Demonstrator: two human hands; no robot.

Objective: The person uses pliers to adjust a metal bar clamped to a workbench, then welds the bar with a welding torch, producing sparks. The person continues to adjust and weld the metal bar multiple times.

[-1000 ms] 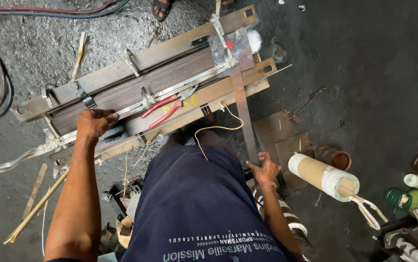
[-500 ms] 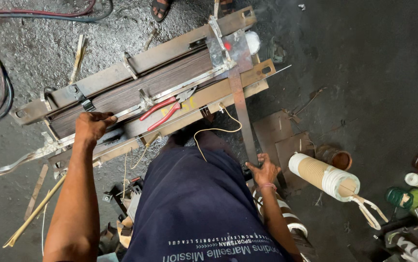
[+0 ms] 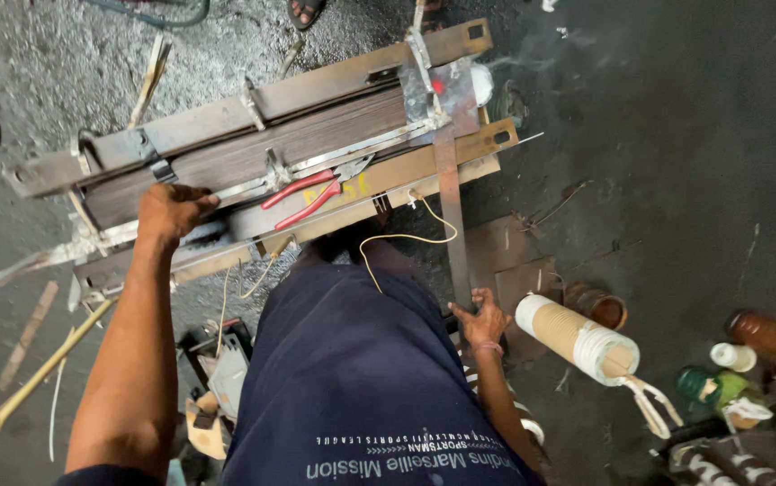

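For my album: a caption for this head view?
Left hand on a metal frame, right hand at a flat bar.

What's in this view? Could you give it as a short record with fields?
Setting: dark workshop floor, seen from above
Left hand: resting on the long metal frame
Right hand: at the lower end of a flat metal strip
On frame: red-handled pliers
Nearby: cardboard spool wound with white thread, green bottle

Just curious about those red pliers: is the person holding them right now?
No. The red-handled pliers lie by themselves on the metal frame, while the left hand rests on the frame beside them.
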